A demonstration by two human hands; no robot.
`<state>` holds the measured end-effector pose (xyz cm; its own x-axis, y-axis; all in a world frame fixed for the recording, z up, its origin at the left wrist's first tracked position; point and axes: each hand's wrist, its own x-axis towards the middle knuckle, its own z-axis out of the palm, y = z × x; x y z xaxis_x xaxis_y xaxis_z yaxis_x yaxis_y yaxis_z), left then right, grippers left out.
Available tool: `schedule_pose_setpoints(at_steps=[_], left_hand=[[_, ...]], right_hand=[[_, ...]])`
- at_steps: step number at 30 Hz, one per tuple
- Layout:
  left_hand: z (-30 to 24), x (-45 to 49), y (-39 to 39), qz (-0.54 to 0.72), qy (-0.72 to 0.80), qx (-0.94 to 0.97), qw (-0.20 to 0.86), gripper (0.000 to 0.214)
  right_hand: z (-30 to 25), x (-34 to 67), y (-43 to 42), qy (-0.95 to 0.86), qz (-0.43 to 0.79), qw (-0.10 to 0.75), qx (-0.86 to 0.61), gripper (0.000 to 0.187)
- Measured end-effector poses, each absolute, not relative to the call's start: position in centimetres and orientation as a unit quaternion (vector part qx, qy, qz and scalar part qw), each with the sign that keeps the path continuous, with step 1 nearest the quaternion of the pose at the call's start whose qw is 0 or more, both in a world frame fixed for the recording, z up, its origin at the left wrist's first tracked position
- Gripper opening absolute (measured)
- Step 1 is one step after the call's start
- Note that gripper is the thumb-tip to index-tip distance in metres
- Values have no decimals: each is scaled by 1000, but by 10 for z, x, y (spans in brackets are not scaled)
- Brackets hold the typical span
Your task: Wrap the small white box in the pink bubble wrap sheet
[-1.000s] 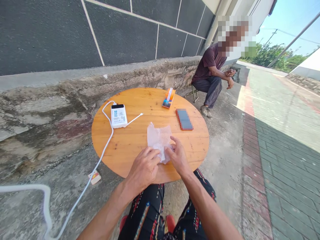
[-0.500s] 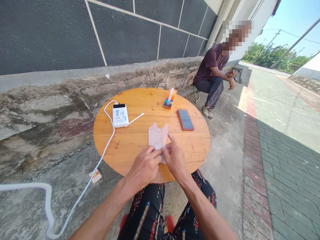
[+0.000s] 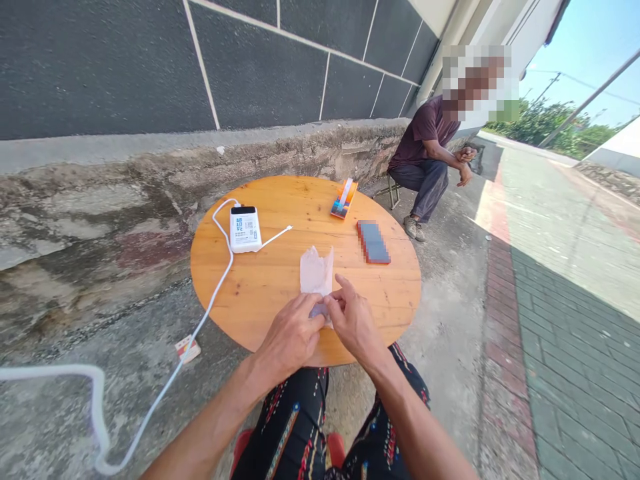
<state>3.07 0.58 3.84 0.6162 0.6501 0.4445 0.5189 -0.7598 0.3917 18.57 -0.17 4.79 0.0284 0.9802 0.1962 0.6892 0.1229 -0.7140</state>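
A thin, pale pinkish-white sheet [image 3: 316, 270], crumpled and ragged at its far edge, lies on the near half of the round wooden table [image 3: 240, 300]. Whether it is tissue or plastic I cannot tell. My left hand [image 3: 293, 325] pinches its left side, fingers and thumb closed. From the right, my right hand [image 3: 351, 319] pinches the sheet with thumb and fingers, while its index finger points forward. The two hands nearly meet over the near part, which they partly hide. A bluish-grey patch shows between them.
A white power bank [image 3: 245, 230] with a white cable sits at the table's left. An orange tape dispenser [image 3: 344, 199] and a red-edged phone [image 3: 373, 242] lie farther right. A person [image 3: 425, 157] sits on a stool by the wall. A small box [image 3: 188, 349] lies on the ground.
My fingers have shifted slightly over the sheet, uncovering more of the bluish-grey patch. The sheet's far right corner has drawn in a little. The camera view has shifted slightly.
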Motion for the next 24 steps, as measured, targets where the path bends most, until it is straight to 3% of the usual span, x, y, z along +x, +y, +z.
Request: schedule_pose_setpoints(at_steps=[8,24], left_hand=[[30,30,3,336,345,864,148,32],[39,32,-3,411,422,770,245,20]], right_hand=[[45,196,-5,-662,320,389,-556,46],[38,186,-17,-775,127,296,-544,64]])
